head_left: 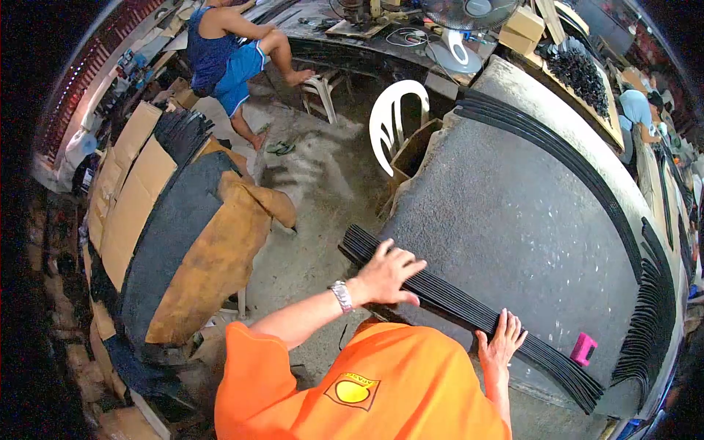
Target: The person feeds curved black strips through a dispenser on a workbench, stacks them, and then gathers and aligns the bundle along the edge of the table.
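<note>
In the head view, the left hand [389, 275] lies over a bundle of long black strips [460, 301], its fingers spread and not clenched. The right hand [502, 339] rests open on the same bundle, farther to the right, and also does not grip. The bundle lies along the near edge of the grey tabletop [484, 205]. For most of its length the strips are side by side, so this part seems done; their right ends fan apart, and this evening-out seems left.

Counted by groups, there are three: this one bundle, one curved band [475, 108] along the far side, and one pile [645, 337] at the right end. The single strips are perhaps too thin here to be counted. One pink object [584, 349] lies beside the bundle's right part.
</note>
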{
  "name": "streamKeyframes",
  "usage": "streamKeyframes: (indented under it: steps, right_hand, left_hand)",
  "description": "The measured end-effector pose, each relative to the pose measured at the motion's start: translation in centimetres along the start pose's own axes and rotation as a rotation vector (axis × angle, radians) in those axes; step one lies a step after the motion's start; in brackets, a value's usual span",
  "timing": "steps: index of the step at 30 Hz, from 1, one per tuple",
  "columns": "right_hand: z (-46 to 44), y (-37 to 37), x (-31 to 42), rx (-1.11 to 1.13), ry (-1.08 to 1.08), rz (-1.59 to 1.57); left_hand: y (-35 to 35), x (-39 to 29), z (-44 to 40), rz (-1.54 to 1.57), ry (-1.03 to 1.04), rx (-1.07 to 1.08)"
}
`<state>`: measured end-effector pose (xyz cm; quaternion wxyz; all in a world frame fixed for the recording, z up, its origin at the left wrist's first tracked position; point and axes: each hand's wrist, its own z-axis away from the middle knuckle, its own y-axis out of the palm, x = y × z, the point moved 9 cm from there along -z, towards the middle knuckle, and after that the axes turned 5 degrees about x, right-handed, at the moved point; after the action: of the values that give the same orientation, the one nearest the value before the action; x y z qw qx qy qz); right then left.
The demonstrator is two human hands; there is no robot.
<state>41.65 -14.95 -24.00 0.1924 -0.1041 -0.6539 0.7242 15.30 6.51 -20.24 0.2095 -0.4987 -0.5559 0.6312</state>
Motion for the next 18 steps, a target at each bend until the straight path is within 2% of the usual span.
streamKeyframes:
  steps: [2, 6, 9, 15, 18]
  right_hand:
    - [0.2, -0.1, 0.0, -0.003, -0.008, 0.009]
    - [0.0, -0.3, 0.2, -0.013, 0.005, 0.009]
    - [0.1, 0.4, -0.2, 0.002, 0.013, 0.04]
    - [1.0, 1.0, -0.4, 0.065, 0.017, 0.044]
    - [0.9, 1.2, -0.5, 0.032, 0.028, 0.037]
  left_hand:
    - [1.4, -1.6, -0.7, -0.034, 0.039, 0.07]
    - [1.8, -2.3, -1.9, -0.075, 0.056, -0.028]
    - [2.1, -2.2, -2.0, -0.126, 0.05, -0.023]
    - [3.0, -2.5, 0.0, -0.054, 0.072, 0.103]
    - [2.4, -2.7, -0.2, -0.12, 0.103, -0.006]
